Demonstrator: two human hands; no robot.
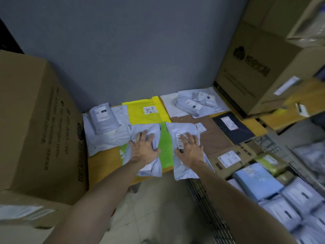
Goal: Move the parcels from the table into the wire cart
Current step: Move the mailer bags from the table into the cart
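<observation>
Two pale grey mailer bags lie at the front of the table (103, 159). My left hand (145, 148) grips the left grey parcel (149, 131), its fingers bunching the plastic. My right hand (190, 148) lies spread on the right grey parcel (186, 166), covering its label, thumb at the parcel's edge. A green mailer (166, 147) lies between and under them. Further back are a yellow mailer (142, 113), a grey parcel (102, 118) at the left, a heap of white parcels (195, 101) and a dark parcel (233, 127). The wire cart (207, 205) stands at the lower right, full of parcels.
A large cardboard box (38, 131) stands close on the left, taller than the table. More cardboard boxes (246, 67) are stacked at the right rear, with a small labelled box (228, 159) by the cart. A grey wall closes off the back. Tiled floor lies below.
</observation>
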